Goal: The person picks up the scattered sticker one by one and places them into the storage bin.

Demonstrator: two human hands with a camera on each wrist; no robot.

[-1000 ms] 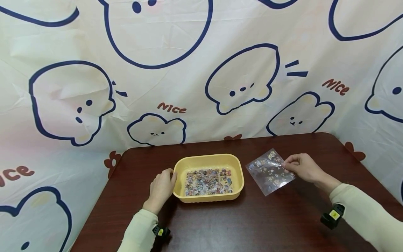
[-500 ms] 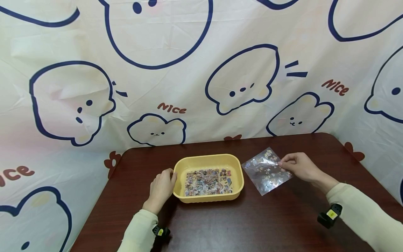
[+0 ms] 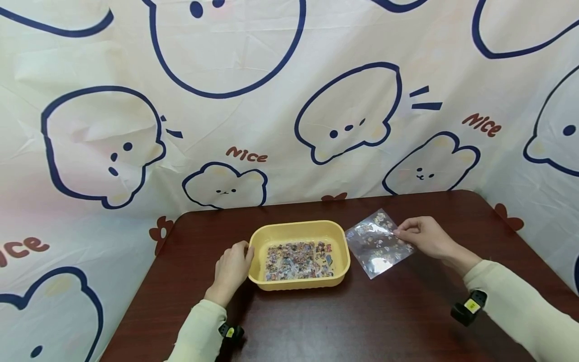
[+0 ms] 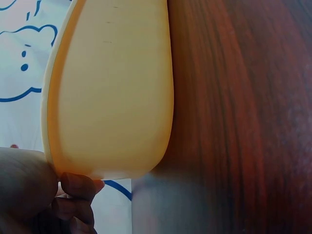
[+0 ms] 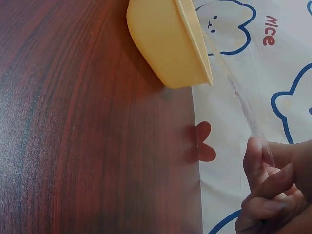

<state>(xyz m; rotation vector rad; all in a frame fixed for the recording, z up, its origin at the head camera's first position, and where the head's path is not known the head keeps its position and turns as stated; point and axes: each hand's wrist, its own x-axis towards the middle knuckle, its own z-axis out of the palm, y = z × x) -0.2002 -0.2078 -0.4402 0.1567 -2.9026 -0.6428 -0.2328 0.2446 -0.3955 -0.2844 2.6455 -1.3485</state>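
A yellow plastic basin (image 3: 300,286) stands on the table, with many tiny multicoloured printed pieces, perhaps stickers, spread over its bottom. My left hand (image 3: 230,271) grips its left rim; in the left wrist view the thumb and curled fingers (image 4: 78,185) pinch the rim of the basin (image 4: 114,92). To the right, my right hand (image 3: 427,236) pinches the right edge of a clear plastic sheet (image 3: 379,244) bearing small pictures. The sheet is held tilted above the table, its left corner by the basin's right rim. In the right wrist view the sheet (image 5: 240,97) appears edge-on.
The dark wooden table (image 3: 353,327) has rounded far corners. A white cloth (image 3: 289,120) with cartoon outlines hangs behind it and along both sides. Each wrist wears a small black camera (image 3: 468,307) on a strap.
My right hand has moved left and slightly away from me with the clear sheet, bringing it close to the basin's right rim. The left hand and basin have stayed in place.
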